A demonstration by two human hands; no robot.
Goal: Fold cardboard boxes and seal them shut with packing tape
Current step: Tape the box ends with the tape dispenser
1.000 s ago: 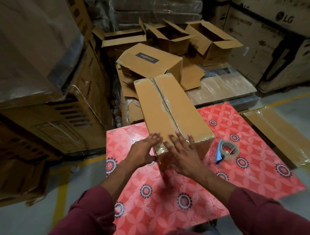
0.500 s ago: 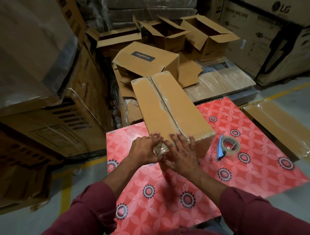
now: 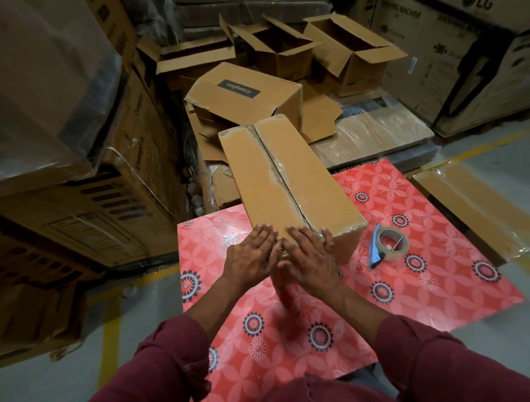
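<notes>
Legible markings:

- "Crompton", pale lettering on a dark rectangular label (image 3: 239, 88), on the upper face of the tipped cardboard box (image 3: 275, 100) behind the taped carton; reads inverted from this view.
- "Crompton", printed sideways, partly legible, on the side of the large wrapped carton (image 3: 134, 149) at left.
- "WASHING MACHINE", dark print, on the big carton (image 3: 424, 43) at upper right; repeated further right, cut short.
- "LG" logo (image 3: 477, 4) at the top edge of the same stack.
- Smaller print on these cartons is too small to read.
</notes>
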